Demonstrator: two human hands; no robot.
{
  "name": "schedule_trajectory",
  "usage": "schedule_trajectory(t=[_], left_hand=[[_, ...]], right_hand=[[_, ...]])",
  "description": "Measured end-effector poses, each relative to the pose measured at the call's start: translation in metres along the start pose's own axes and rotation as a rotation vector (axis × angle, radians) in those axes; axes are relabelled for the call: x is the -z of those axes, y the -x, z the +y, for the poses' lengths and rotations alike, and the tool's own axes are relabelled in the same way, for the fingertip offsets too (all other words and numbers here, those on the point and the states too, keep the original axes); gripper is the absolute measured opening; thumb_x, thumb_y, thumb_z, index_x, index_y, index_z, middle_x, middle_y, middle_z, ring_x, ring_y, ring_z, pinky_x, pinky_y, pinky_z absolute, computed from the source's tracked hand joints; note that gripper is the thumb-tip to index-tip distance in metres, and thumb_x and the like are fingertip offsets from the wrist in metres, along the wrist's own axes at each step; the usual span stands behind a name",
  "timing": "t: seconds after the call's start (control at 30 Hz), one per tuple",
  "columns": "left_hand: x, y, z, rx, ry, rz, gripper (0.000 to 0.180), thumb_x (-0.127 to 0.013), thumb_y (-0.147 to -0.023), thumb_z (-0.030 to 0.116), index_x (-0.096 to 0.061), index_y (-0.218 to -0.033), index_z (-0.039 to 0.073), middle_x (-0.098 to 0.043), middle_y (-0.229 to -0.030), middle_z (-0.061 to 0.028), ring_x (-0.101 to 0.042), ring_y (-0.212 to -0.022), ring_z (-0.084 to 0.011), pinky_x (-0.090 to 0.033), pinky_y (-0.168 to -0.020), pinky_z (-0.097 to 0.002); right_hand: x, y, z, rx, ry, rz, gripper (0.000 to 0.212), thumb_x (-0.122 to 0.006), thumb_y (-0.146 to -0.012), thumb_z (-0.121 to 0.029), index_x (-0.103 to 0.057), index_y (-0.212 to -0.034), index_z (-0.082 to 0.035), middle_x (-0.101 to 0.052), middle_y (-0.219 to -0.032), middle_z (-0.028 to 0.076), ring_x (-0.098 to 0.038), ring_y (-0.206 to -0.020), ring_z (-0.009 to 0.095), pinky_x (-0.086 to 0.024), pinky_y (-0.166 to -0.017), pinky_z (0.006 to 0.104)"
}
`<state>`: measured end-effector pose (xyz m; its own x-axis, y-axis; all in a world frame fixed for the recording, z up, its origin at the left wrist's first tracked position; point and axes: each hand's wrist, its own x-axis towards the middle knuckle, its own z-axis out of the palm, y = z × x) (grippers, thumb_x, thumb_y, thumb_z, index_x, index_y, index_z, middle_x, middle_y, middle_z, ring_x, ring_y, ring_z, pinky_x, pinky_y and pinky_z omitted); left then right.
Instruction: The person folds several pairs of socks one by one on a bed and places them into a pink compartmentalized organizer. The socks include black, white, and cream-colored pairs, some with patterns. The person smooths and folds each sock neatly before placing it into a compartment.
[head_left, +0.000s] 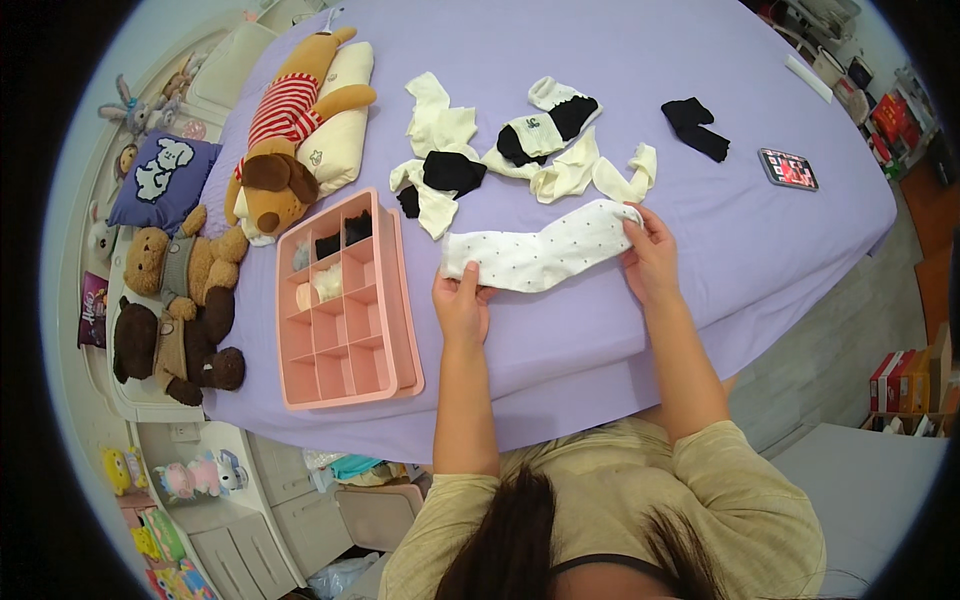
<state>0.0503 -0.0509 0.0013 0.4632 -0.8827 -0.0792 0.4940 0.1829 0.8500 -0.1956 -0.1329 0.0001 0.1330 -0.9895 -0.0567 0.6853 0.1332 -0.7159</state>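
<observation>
A white sock with small dark dots (540,252) is stretched out flat between my two hands, above the near part of the bed. My left hand (462,302) pinches its left end, thumb on top. At the other end, my right hand (648,250) has its fingers closed on the sock. Beyond it lie loose white socks (440,118), a black sock (453,173) and a black-and-white pair (548,125). To my left stands a pink divided box (330,352); a few of its far compartments hold rolled black, grey and cream socks (327,282).
A black sock (695,128) and a phone (788,169) lie at the right on the lilac bedsheet (560,40). A plush dog (285,135) rests on a cream pillow (345,120) beyond the box. Two plush bears (180,350) sit along the left edge.
</observation>
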Motion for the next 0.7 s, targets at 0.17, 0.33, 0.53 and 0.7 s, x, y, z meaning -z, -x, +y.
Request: schedule_trajectory(t=[0.17, 0.33, 0.53, 0.7], left_hand=[[0.005, 0.016, 0.005, 0.074, -0.104, -0.064, 0.034, -0.056, -0.093, 0.001, -0.047, -0.126, -0.003, -0.064, -0.107, -0.0139, -0.069, -0.087, -0.0208, -0.062, -0.061, -0.0286], [-0.007, 0.034, 0.01, 0.006, -0.356, -0.031, 0.052, -0.052, -0.093, -0.004, -0.032, -0.141, -0.001, -0.061, -0.109, -0.0159, -0.066, -0.087, -0.0166, -0.06, -0.065, -0.0284], [-0.007, 0.039, -0.004, -0.225, -0.437, -0.008, 0.056, -0.052, -0.093, -0.006, -0.034, -0.144, 0.006, -0.057, -0.111, -0.011, -0.059, -0.089, -0.0117, -0.05, -0.08, -0.0245], [-0.004, 0.038, 0.006, -0.178, -0.872, -0.047, 0.037, -0.052, -0.092, -0.007, -0.06, -0.126, 0.005, -0.054, -0.111, -0.0061, -0.057, -0.087, -0.0109, -0.047, -0.081, -0.0207]], right_hand=[[0.023, 0.017, -0.013, 0.046, 0.195, -0.027, 0.036, -0.058, -0.088, 0.009, -0.056, -0.124, 0.003, -0.062, -0.116, 0.011, -0.061, -0.105, 0.016, -0.049, -0.092, 0.0288], [0.029, 0.02, -0.029, -0.064, 0.352, -0.143, 0.034, -0.06, -0.087, 0.007, -0.057, -0.121, 0.004, -0.062, -0.112, 0.009, -0.059, -0.103, 0.016, -0.047, -0.091, 0.0276], [0.014, 0.011, -0.038, -0.213, 0.248, -0.074, 0.021, -0.063, -0.088, 0.001, -0.062, -0.108, 0.003, -0.063, -0.101, 0.006, -0.059, -0.093, 0.013, -0.047, -0.083, 0.0249], [0.015, 0.005, -0.033, 0.049, 0.726, 0.039, 0.018, -0.065, -0.084, 0.003, -0.064, -0.101, 0.0, -0.062, -0.094, 0.003, -0.057, -0.081, 0.01, -0.047, -0.07, 0.0253]])
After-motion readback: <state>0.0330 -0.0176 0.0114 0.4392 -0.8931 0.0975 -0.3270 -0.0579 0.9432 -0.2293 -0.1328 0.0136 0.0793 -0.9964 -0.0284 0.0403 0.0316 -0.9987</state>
